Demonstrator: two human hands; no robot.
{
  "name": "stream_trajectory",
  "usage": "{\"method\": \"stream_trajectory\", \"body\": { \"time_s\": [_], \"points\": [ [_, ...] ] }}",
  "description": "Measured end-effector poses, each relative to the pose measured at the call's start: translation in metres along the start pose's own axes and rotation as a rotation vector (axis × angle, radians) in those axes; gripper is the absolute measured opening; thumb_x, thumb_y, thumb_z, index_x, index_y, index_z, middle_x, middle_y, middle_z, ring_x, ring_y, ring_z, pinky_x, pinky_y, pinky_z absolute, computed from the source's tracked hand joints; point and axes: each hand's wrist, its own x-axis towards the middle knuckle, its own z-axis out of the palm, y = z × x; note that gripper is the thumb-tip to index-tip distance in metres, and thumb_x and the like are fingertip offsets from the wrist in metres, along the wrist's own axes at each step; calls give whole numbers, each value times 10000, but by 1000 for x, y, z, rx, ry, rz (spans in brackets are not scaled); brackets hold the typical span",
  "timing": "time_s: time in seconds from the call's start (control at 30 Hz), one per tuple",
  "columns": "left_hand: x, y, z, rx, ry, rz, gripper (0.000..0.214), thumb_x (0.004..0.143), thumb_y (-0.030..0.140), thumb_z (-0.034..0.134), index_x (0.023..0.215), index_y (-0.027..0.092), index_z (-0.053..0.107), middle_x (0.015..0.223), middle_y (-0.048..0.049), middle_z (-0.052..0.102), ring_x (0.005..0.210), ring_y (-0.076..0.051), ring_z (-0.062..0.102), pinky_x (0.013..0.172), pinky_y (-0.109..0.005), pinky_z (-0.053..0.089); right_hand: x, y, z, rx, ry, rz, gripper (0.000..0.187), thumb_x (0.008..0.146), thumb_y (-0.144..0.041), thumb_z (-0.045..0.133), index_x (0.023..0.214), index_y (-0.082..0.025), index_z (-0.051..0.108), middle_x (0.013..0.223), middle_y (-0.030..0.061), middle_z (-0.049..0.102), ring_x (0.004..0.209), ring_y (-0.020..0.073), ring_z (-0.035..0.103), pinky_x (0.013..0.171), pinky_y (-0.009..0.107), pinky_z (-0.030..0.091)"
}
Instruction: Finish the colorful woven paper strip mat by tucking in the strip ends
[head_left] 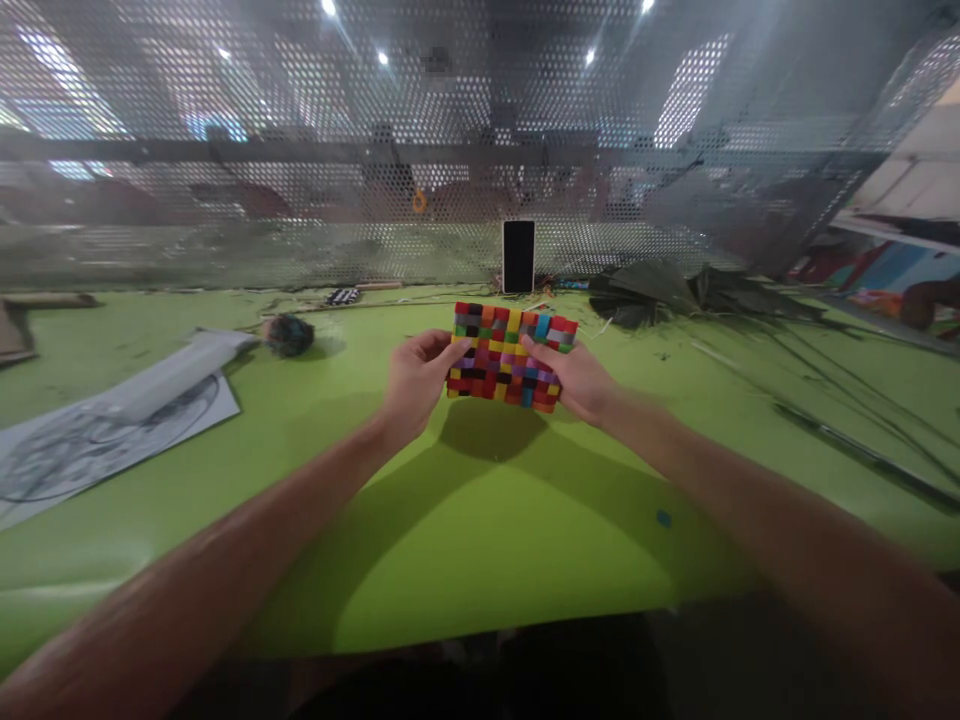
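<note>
A small rectangular piece woven from many-coloured strips [500,362] is held up above the green table, its patterned face toward me. My left hand [420,380] grips its left edge, thumb on the front and fingers behind. At the right edge my right hand [583,380] pinches it the same way, thumb lying across the front. Both sets of fingers are mostly hidden behind the woven piece. Its shadow falls on the table just below.
A phone [518,257] stands upright against the perforated metal screen [300,180]. Dark palm leaves [652,290] with long stems lie at the right. Papers with a drawing [180,415] and a dark round ball [288,335] are at the left. A blue scrap [664,518] lies near the front.
</note>
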Motion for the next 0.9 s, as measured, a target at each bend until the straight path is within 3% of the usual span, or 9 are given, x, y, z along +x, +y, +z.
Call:
{"method": "stream_trajectory", "body": {
  "time_s": [0.13, 0.4, 0.57, 0.73, 0.9],
  "points": [
    [2, -3, 0, 74, 1, 6, 174, 779, 333, 749, 813, 163, 761, 776, -44, 747, 702, -144, 693, 681, -297, 602, 2, 0, -3, -27, -6, 20, 156, 850, -260, 734, 985, -220, 667, 1020, 49, 770, 963, 219, 739, 913, 470, 609],
    [5, -3, -4, 172, -97, 168, 244, 780, 413, 753, 797, 172, 786, 738, -38, 750, 667, -151, 678, 649, -291, 575, 4, -5, -8, 29, -43, 10, 110, 896, -262, 677, 999, -223, 682, 1017, 46, 773, 899, 214, 749, 875, 458, 624],
    [8, 1, -8, 103, -201, 89, 271, 754, 435, 782, 782, 165, 788, 771, -53, 763, 672, -144, 673, 696, -307, 580, 5, -4, -11, 9, -59, 11, 123, 906, -270, 668, 1018, -221, 678, 1047, 56, 769, 916, 209, 747, 900, 448, 614],
    [10, 2, -8, 36, -219, -25, 329, 664, 459, 842, 774, 154, 785, 780, -56, 762, 682, -148, 678, 765, -348, 593, 7, -1, -15, -15, -70, 54, 171, 884, -297, 699, 1040, -229, 685, 1046, 60, 766, 899, 218, 750, 865, 449, 632],
    [14, -5, -9, 7, -249, -78, 366, 668, 485, 835, 794, 146, 776, 815, -68, 768, 710, -164, 690, 802, -373, 586, 6, -1, -13, -20, -45, 67, 162, 881, -269, 698, 1037, -225, 693, 1034, 64, 769, 870, 222, 750, 794, 441, 655]
  ]
}}
